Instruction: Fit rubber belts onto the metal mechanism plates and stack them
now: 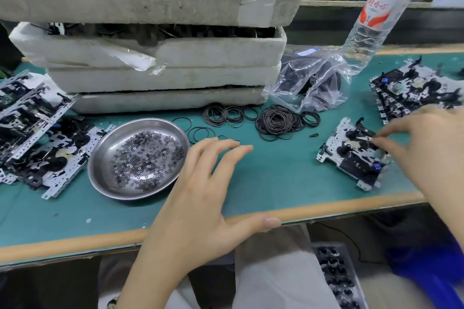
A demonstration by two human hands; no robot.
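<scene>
At the far edge of the green mat [276, 178], a water bottle [384, 7] shows red Chinese characters. Our right hand [426, 148] pinches the perforated silver mechanism plate [344, 143], black-fitted, at the mat's right; our left hand [200, 195] hangs spread, empty.

**A small-parts assembly bench in a workshop**

This is a production workbench, not a home or an office. The bench [276, 178] has a green mat top with a wooden strip along its front edge. Identical metal mechanism plates [37, 133] are piled at the left, and more lie stacked at the right [414, 90]. Loose rubber belts [276, 123] lie in heaps on the mat, beside a clear bag [313, 88] of dark parts. A steel dish [101, 155] holds many tiny washers [145, 155]. Worn foam trays [163, 78] stand stacked at the back, with dark parts showing in the gaps between them. A tray of parts [336, 276] sits below the bench. A water bottle [376, 15] stands on the mat.
</scene>
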